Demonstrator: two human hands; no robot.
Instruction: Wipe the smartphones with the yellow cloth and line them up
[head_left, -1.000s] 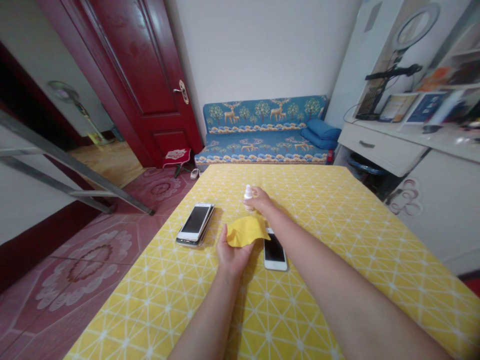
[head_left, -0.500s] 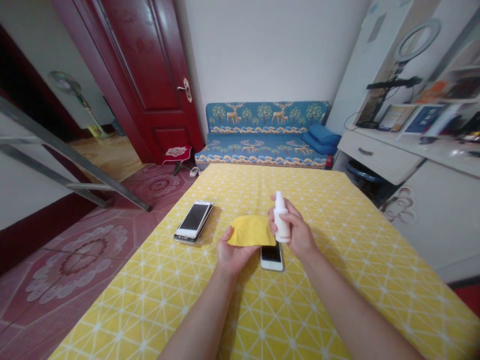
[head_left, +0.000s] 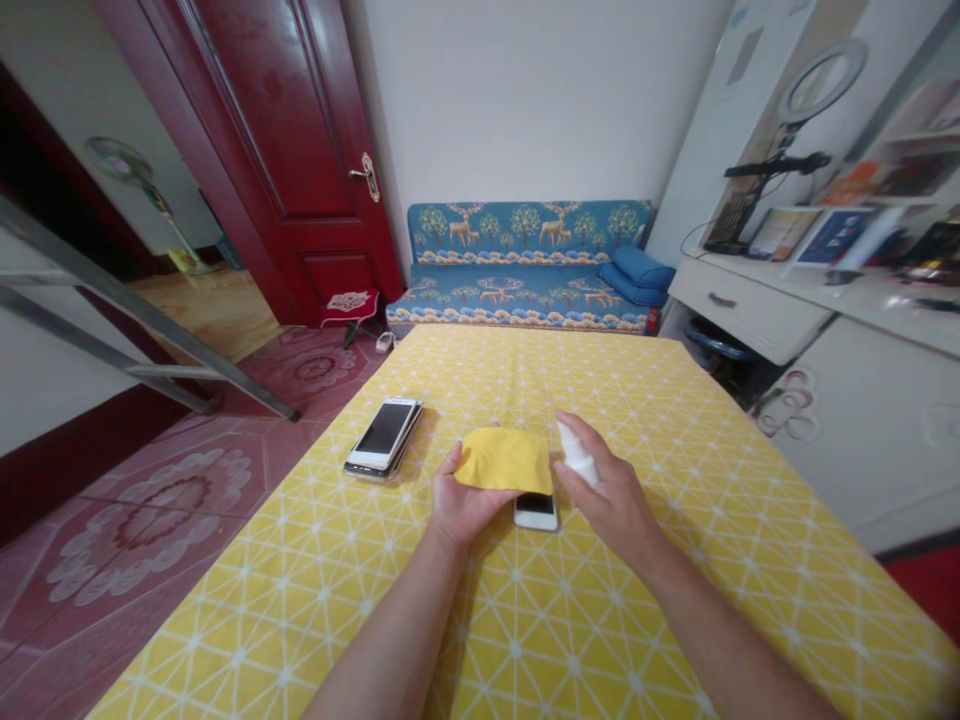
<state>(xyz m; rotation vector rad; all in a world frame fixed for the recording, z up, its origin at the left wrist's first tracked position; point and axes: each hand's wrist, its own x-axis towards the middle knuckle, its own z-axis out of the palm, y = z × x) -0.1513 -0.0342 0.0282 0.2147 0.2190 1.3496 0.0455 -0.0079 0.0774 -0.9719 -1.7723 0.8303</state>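
Both our hands work above the yellow grid-patterned tablecloth [head_left: 637,420], each grasping something.

Our left hand [head_left: 461,500] reaches forward, palm up, pinching a square yellow cloth [head_left: 506,462] over the white smartphone [head_left: 535,510], whose long axis runs away from us. Our right hand [head_left: 611,495] clasps a small white plastic spray bottle [head_left: 576,455], tilted, nozzle pointing left toward the cloth. A stack of phones [head_left: 382,450] lies to the left.
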